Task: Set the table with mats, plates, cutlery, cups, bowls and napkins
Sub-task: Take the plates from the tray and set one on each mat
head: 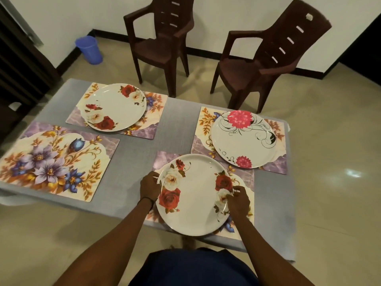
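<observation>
White round plate (195, 201), printed with red and cream roses, pinched at opposite rims by left hand (148, 187) and right hand (238, 203), over the near floral mat (244, 176) on the grey-clothed tabletop (177, 124); beyond, two brown plastic chairs (160, 48), a blue bin (89, 49), pale tiled floor (329, 141)

Both bare forearms reach forward side by side over the near edge of the table (179, 124), the left hand (149, 186), a dark band at its wrist, gripping the left rim of a plate (195, 193) while the right hand (238, 201) curls its fingers around the right rim.
</observation>
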{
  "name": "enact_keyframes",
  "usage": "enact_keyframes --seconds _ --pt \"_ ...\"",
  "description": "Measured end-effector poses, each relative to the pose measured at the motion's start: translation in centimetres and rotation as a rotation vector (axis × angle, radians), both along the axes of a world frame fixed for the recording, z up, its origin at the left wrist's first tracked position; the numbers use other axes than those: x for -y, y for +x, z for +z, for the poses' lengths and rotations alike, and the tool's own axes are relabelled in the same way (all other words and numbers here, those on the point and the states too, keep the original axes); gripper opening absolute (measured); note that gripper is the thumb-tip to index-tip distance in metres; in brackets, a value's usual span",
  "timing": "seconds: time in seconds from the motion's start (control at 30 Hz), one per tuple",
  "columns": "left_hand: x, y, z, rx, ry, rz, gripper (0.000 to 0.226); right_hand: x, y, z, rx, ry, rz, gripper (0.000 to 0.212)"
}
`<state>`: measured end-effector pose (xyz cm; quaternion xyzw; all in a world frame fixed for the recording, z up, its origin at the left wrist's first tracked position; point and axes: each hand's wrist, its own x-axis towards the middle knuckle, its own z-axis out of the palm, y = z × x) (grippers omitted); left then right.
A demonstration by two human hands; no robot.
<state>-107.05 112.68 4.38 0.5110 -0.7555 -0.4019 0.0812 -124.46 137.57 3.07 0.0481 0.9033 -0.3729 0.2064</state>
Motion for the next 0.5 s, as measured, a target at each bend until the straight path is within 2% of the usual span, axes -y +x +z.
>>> enact_keyframes --seconds 0.5 --pt "-0.6 -1.1 0.5 -0.007 0.046 -0.093 0.025 -1.4 -1.6 0.6 0.006 0.0 -0.002 0.03"
